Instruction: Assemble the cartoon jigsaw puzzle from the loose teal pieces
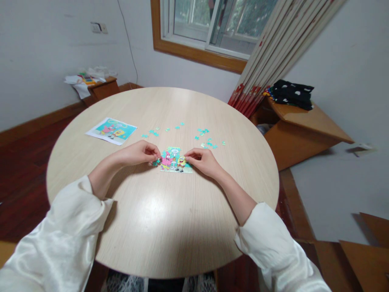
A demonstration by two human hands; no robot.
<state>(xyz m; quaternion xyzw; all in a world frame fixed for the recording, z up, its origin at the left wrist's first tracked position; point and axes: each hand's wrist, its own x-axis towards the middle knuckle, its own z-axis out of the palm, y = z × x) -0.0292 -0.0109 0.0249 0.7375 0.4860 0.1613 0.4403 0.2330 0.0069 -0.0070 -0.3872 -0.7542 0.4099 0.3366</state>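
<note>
A small, partly built cartoon jigsaw puzzle lies on the round wooden table in front of me. My left hand is curled at the puzzle's left edge, its fingertips pinched on a teal puzzle piece. My right hand rests at the puzzle's right edge with its fingers bent, pressing on the top right corner. Several loose teal pieces are scattered just beyond the puzzle. A printed reference picture lies to the far left.
A low wooden stand with papers is by the left wall. An open cardboard box with dark clothing sits to the right, under a window with a striped curtain. Flat cardboard lies on the floor.
</note>
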